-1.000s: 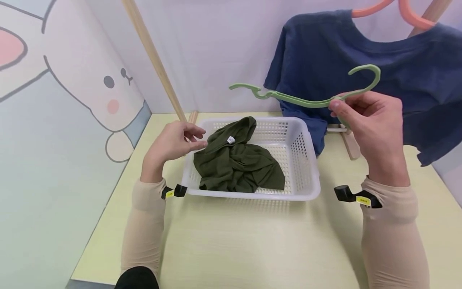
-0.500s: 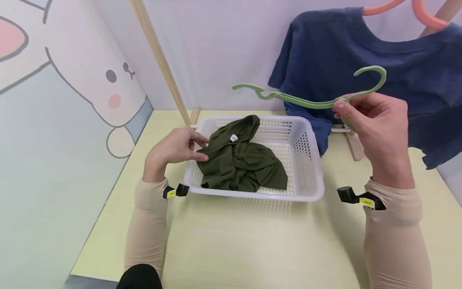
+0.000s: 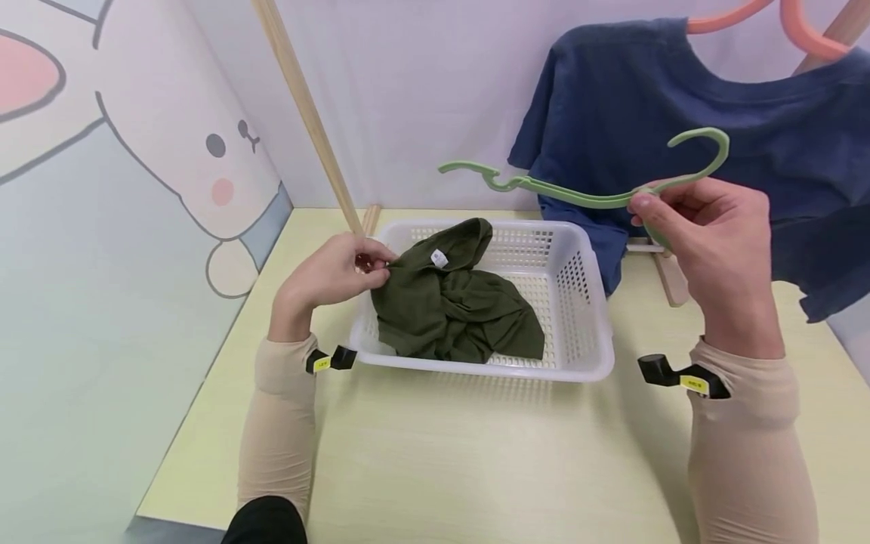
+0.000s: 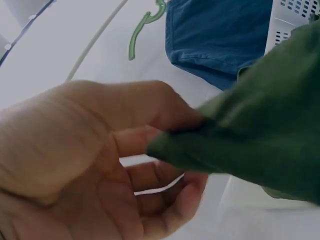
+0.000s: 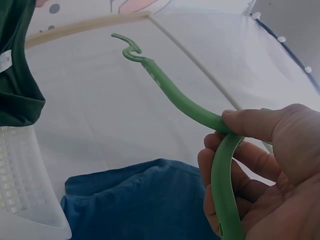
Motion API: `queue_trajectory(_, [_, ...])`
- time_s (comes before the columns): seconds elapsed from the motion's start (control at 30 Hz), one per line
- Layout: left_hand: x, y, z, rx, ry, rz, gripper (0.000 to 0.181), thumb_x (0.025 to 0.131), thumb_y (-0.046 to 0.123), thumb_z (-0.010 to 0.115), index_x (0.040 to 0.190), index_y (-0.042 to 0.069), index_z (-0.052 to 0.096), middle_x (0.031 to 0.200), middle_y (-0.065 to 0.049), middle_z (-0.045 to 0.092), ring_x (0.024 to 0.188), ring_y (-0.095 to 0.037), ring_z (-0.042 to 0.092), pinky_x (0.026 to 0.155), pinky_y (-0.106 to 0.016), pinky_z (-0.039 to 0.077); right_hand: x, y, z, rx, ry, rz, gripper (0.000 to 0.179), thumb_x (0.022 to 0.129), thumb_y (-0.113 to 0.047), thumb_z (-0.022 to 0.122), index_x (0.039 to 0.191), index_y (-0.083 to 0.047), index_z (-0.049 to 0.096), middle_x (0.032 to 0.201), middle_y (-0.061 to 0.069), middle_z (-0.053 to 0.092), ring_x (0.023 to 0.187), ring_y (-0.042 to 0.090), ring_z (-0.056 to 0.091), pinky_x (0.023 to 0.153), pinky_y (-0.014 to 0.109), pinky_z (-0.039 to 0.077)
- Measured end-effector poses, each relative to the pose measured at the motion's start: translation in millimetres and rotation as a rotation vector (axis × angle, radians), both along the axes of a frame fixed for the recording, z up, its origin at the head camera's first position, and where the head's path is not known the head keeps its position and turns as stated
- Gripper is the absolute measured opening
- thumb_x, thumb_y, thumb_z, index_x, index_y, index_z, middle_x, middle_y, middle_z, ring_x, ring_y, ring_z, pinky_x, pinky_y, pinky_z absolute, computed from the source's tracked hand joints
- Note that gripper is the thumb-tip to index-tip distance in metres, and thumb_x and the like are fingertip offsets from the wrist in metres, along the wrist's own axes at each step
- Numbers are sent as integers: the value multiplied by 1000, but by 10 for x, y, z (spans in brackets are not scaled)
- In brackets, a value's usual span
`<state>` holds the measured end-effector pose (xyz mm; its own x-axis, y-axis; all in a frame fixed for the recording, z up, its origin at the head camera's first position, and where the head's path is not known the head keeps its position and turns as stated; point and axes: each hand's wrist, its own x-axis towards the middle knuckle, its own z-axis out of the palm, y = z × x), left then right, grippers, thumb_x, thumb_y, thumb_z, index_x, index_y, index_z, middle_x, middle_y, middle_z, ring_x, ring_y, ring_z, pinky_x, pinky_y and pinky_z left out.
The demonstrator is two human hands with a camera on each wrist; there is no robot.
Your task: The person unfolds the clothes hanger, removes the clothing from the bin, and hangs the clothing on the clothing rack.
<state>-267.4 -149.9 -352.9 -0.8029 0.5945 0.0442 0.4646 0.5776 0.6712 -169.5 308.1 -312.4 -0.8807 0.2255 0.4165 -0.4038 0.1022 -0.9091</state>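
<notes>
A dark green shirt point(image 3: 469, 310) with a white neck label lies crumpled in a white plastic basket point(image 3: 591, 325). My left hand point(image 3: 333, 272) pinches the shirt's left edge between thumb and fingers; the left wrist view shows the pinched green cloth point(image 4: 250, 135) up close. With my right hand point(image 3: 714, 242) I hold a green clothes hanger point(image 3: 571, 195) near the base of its hook, up above the basket's right side. In the right wrist view the thumb presses on the hanger point(image 5: 180, 102) while the fingers curl behind it.
A navy T-shirt point(image 3: 625, 113) hangs on an orange hanger point(image 3: 809, 34) at the back right, its hem next to the basket. A slanted wooden pole point(image 3: 306, 106) rises behind my left hand. The pale table point(image 3: 476, 453) stretches in front of the basket.
My left hand has come in to the shirt's left edge and now pinches it, drawing the cloth slightly up. The right hand still holds the hanger, almost unmoved.
</notes>
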Motion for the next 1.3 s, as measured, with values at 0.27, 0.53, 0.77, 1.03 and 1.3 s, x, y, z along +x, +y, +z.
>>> queue_trajectory(0.27, [88,28,82,273,-6,-17,25,110,3,61,125,1,80,93,-8,64,68,-18,53,62,-26,46,4,19,-11,-27,-1,31,33,93,-1,90,116,18,76,96,15,79,85,26,71,77,21,58])
queue_trajectory(0.53, [108,119,115,324,-45,-16,17,109,9,72,124,3,79,83,-6,61,60,-13,51,60,-26,47,27,38,20,-43,-9,56,35,93,1,90,120,18,75,97,16,79,86,25,72,83,21,60])
queue_trajectory(0.77, [70,236,108,315,-76,-22,23,99,11,88,120,6,81,95,-8,76,74,-13,64,71,-26,55,-26,-181,192,85,-45,62,35,90,-5,94,119,10,81,99,14,83,86,23,77,77,21,61])
queue_trajectory(1.03, [84,264,96,397,-61,-13,21,101,8,83,122,5,81,95,-11,76,71,-11,62,67,-24,55,-292,-738,476,123,30,196,27,87,-5,97,107,7,85,90,15,84,78,21,81,69,23,60])
queue_trajectory(1.3, [108,319,90,466,-73,-22,22,101,5,83,123,2,81,100,-11,73,72,-13,64,66,-25,55,-468,-1216,517,85,112,308,19,89,-3,95,104,3,86,91,14,84,81,24,83,75,34,67])
